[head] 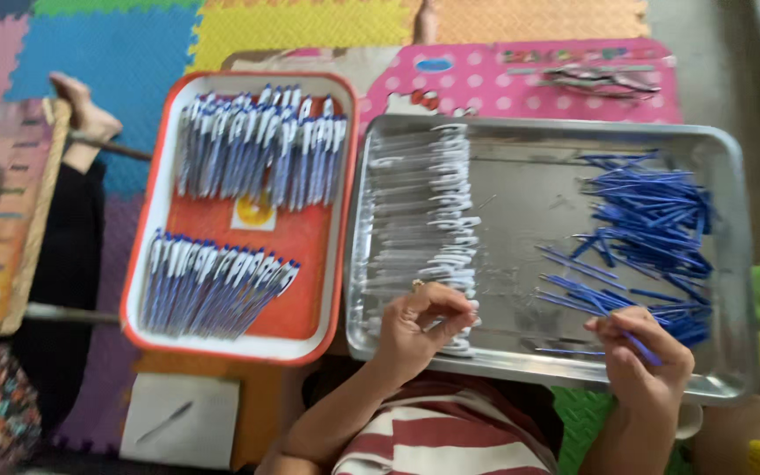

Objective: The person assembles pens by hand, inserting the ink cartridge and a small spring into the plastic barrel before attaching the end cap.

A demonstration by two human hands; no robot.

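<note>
Both forearms reach up from a red-and-white striped shirt [450, 440] over the near rim of a dented, shiny metal tray [521, 189]. The left hand [420, 321] curls, its grip pinching one clear pen barrel [450, 327] at the near end of a row of clear barrels [424, 220]. The right hand [639, 352] is grasping a thin blue refill [642, 346] beside the loose heap of blue refills [653, 229]. Left of it sits a red, white-rimmed plastic tray [305, 237] with two rows of assembled blue-and-white pens [261, 158]. All rest on a floor of coloured foam mats [125, 53] and a pink dotted board [529, 88].
</note>
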